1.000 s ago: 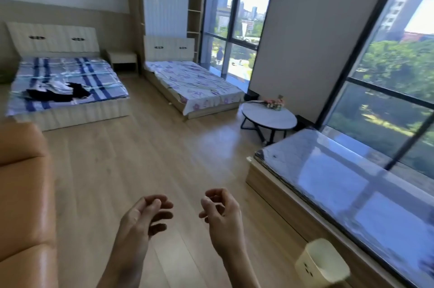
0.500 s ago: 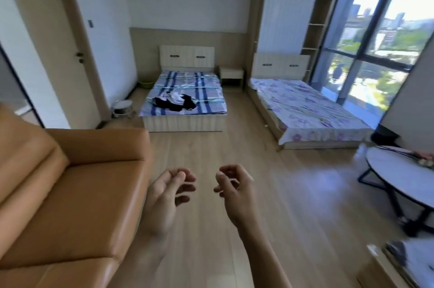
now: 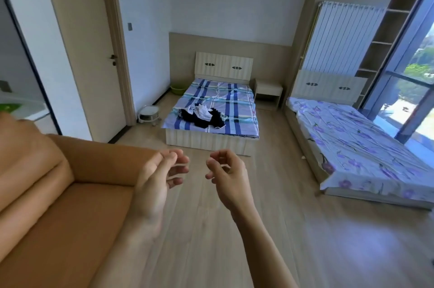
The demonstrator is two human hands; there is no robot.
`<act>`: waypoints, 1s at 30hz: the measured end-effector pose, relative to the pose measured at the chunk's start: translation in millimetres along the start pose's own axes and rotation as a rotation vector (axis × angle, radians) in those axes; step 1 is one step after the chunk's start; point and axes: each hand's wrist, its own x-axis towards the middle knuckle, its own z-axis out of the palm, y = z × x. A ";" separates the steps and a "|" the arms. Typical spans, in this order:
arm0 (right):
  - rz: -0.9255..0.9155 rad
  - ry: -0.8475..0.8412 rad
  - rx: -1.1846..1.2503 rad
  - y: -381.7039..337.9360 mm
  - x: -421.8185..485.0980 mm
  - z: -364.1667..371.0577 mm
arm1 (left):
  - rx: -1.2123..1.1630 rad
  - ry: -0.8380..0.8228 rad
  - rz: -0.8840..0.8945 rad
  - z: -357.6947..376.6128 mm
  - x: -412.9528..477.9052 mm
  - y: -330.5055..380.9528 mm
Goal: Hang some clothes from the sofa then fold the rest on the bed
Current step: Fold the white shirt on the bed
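- Sofa [image 3: 58,205] is seen at the left edge.
- Left hand [image 3: 156,182] is held up beside the sofa's arm, fingers loosely curled, nothing gripped.
- Clothes [image 3: 203,116], black and white, are piled on the striped bed [image 3: 234,97] by the far wall.
- Right hand [image 3: 226,177] is raised near the left, not touching it, fingers loosely curled, nothing held.
- Floral bed [image 3: 364,146] is set by the window [image 3: 418,71].

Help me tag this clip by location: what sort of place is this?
Likely a studio flat or guest room: a blue-striped bed carrying a pile of black and white clothes, a purple-flowered bed and a tan leather sofa.
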 end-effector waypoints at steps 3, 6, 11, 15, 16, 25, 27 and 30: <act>-0.002 0.020 0.004 7.0 83.7 21.4 | -0.018 -0.008 0.018 5.8 85.4 -1.8; 0.006 0.027 0.019 10.0 160.5 41.7 | -0.017 -0.024 0.013 13.4 165.7 -2.7; 0.001 0.005 0.040 21.3 282.5 67.1 | -0.015 -0.038 0.018 31.0 290.7 -16.1; 0.012 -0.021 0.048 52.2 383.4 82.0 | -0.009 -0.030 0.020 49.5 389.6 -39.6; 0.005 -0.034 0.048 61.4 409.5 86.1 | -0.006 -0.022 0.029 54.3 413.9 -45.3; -0.053 -0.186 0.030 110.3 653.3 133.1 | -0.002 0.171 0.077 84.4 637.5 -83.9; -0.044 -0.225 0.034 118.3 705.7 147.0 | 0.003 0.215 0.077 87.4 685.0 -88.4; -0.011 -0.267 0.065 135.3 776.7 172.4 | 0.026 0.283 0.054 86.1 751.9 -102.8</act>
